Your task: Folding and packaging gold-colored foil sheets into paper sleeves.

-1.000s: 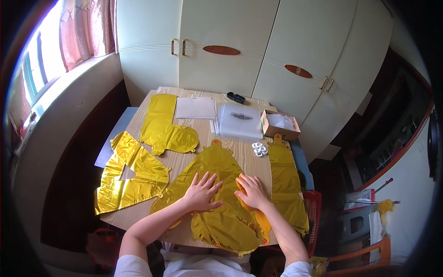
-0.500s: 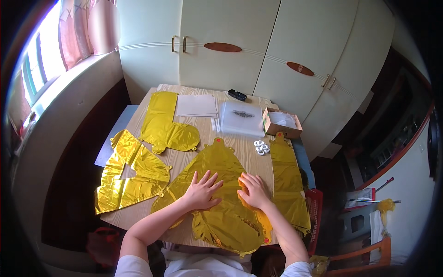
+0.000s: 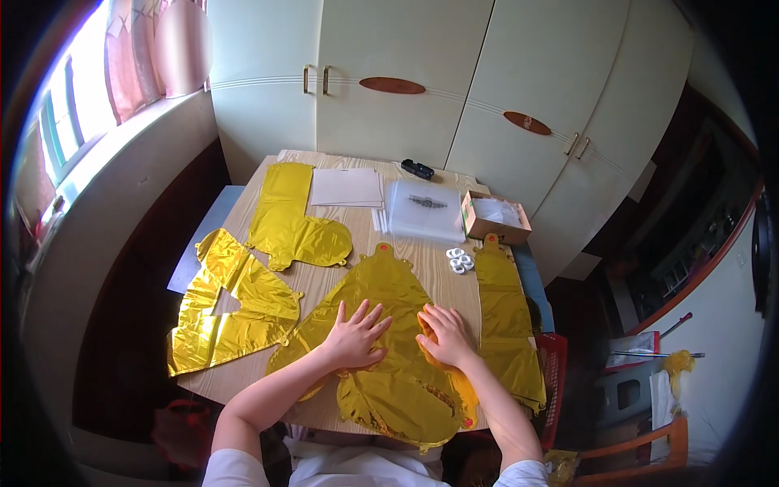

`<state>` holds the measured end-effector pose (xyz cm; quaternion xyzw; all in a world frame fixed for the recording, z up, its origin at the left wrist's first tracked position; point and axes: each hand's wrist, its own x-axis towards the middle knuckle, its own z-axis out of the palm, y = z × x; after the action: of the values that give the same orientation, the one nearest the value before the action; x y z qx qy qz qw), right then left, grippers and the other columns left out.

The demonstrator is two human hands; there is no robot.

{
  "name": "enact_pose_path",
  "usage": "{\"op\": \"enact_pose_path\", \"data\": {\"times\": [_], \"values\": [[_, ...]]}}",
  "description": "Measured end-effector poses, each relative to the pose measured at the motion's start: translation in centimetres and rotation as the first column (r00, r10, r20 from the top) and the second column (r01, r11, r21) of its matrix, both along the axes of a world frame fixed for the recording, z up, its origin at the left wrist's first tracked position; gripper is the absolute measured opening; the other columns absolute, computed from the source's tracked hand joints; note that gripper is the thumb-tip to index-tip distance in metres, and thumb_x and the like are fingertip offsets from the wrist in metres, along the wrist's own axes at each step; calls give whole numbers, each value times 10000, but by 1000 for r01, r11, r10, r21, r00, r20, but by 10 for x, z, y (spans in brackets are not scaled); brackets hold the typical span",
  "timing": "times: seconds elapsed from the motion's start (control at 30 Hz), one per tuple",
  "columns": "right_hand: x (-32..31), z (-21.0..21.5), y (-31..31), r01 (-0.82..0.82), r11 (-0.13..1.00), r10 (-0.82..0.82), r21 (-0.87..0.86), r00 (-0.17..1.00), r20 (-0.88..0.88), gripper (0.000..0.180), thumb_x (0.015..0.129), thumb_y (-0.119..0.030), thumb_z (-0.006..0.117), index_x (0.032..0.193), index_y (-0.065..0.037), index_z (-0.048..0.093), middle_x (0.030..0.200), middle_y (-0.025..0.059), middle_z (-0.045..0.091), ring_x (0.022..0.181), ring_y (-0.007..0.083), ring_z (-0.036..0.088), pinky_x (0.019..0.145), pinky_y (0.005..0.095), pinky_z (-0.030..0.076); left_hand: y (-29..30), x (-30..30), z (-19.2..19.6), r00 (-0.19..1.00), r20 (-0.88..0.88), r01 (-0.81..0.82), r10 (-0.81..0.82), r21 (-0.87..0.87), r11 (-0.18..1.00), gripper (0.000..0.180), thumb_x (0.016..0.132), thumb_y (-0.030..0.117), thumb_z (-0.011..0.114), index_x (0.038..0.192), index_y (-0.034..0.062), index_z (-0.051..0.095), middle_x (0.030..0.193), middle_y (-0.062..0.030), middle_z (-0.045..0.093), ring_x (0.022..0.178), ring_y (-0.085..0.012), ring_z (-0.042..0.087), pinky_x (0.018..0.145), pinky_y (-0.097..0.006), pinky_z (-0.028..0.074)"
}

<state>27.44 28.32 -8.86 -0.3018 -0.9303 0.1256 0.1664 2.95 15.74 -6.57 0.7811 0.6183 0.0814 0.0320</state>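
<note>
A large gold foil balloon [image 3: 389, 284], deflated and flat, lies on the table in front of me. My left hand [image 3: 355, 337] rests on its middle, palm down with the fingers spread. Along the balloon's right side, my right hand [image 3: 445, 334] lies on a turned-over orange edge, its fingers stretched out close together and its thumb apart. This orange strip runs down under my right wrist. The balloon's lower lobe is creased and hangs a little over the near table edge.
More flat gold foil balloons lie at left [image 3: 207, 325], far left [image 3: 280, 207] and right [image 3: 503, 312]. Behind are pale cards [image 3: 345, 187], clear plastic bags [image 3: 414, 223], a black object [image 3: 417, 169], white rings [image 3: 460, 260] and an open box [image 3: 497, 219]. A red basket [image 3: 554, 381] stands at right.
</note>
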Motion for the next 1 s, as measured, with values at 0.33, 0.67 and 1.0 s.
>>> {"op": "enact_pose_path", "data": {"times": [0.33,0.67,1.0], "values": [[0,0,0,-6,1000,6,16,1000,-11,560,916,-441,579,1376,-129,506,1471,103,439,1397,278,345,1167,503,198,0,-1,2,1000,-16,3,-4,-11,1000,749,877,556,501,1501,172,348,1560,-149,303,1460,-387,217,1090,-737,115],[0,-2,0,-3,1000,4,25,1000,-22,558,914,-437,584,1374,-129,509,1462,105,452,1392,276,355,1166,501,204,-1,-2,3,1000,-22,-2,2,-35,999,746,887,568,480,1509,181,336,1570,-143,285,1466,-388,196,1092,-737,107],[0,0,-1,-6,1000,7,24,999,-36,548,908,-437,594,1359,-134,522,1452,106,462,1383,280,367,1161,505,209,-1,-2,5,1000,6,3,-3,-43,999,763,866,553,502,1511,179,336,1565,-164,292,1459,-413,203,1096,-725,110]]}}
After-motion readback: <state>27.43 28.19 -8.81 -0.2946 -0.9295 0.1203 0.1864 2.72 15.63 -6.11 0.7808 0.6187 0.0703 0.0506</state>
